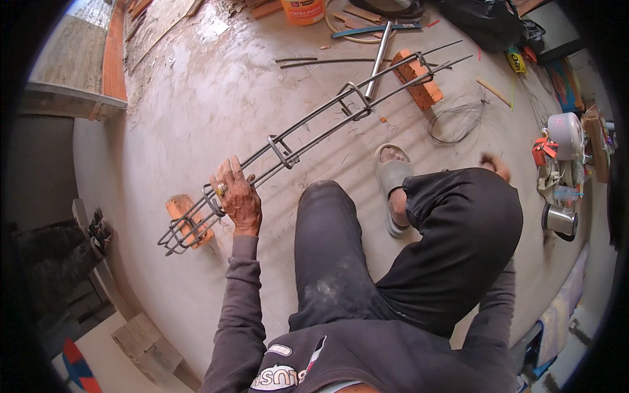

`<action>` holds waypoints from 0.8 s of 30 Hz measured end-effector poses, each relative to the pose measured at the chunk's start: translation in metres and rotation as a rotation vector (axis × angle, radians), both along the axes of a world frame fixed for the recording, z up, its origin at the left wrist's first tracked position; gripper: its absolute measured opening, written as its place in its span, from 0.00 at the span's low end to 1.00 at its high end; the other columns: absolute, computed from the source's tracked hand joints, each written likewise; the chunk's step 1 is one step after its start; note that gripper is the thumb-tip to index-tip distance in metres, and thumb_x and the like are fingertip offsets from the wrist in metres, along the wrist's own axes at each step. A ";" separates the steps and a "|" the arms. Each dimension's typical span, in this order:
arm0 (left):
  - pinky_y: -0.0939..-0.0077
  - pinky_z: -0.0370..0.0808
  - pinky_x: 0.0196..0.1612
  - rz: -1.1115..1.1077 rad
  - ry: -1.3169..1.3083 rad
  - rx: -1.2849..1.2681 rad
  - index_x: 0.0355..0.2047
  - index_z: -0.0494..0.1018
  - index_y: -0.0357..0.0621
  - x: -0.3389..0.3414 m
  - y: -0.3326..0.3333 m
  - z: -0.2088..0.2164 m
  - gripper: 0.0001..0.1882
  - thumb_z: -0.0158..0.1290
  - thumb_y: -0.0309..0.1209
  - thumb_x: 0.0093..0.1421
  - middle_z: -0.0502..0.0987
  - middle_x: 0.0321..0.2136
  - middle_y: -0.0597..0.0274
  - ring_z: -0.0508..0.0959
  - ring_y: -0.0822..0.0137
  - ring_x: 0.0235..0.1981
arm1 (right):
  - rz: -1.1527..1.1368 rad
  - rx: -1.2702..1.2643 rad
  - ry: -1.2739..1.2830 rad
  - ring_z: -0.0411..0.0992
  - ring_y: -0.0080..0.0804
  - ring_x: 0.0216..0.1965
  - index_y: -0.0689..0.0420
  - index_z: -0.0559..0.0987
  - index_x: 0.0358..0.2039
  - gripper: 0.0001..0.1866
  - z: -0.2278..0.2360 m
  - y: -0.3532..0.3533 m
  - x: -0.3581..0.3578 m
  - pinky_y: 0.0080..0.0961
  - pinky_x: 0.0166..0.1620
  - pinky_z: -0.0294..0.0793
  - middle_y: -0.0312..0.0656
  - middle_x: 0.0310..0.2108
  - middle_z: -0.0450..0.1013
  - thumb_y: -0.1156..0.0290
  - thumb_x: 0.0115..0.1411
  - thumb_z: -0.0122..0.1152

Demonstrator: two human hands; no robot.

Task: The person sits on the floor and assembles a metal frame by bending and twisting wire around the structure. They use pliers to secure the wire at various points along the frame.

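Observation:
A long rebar cage [285, 156], made of straight bars with square stirrups, lies slantwise across two orange bricks. One brick [190, 221] is under its near left end, the other brick [421, 82] under its far right end. My left hand [240, 200], with a ring on it, grips the cage near the left end, its fingers laid over the bars close to some bunched stirrups. My right hand [496, 166] is beyond my raised right knee, apart from the cage. It is smeared by motion and partly hidden, so its fingers do not show clearly.
A metal tube [380, 60] leans by the cage. Loose bars [331, 61] lie behind it, and a coil of thin wire [458, 123] lies to the right. An orange bucket [304, 11] stands at the back. A metal jug [560, 220] and other clutter line the right side.

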State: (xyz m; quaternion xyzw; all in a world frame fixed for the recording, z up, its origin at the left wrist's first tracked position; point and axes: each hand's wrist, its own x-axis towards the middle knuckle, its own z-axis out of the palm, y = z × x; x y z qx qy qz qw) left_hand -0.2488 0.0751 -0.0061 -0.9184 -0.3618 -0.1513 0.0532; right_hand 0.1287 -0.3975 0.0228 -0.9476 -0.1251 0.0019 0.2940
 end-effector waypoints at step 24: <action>0.55 0.66 0.57 0.067 -0.632 -0.336 0.38 0.77 0.37 0.037 -0.056 0.059 0.12 0.62 0.31 0.57 0.75 0.38 0.49 0.76 0.49 0.43 | 1.556 -0.433 0.648 0.69 0.20 0.20 0.60 0.74 0.22 0.13 0.033 0.386 0.085 0.23 0.24 0.70 0.34 0.18 0.68 0.70 0.64 0.55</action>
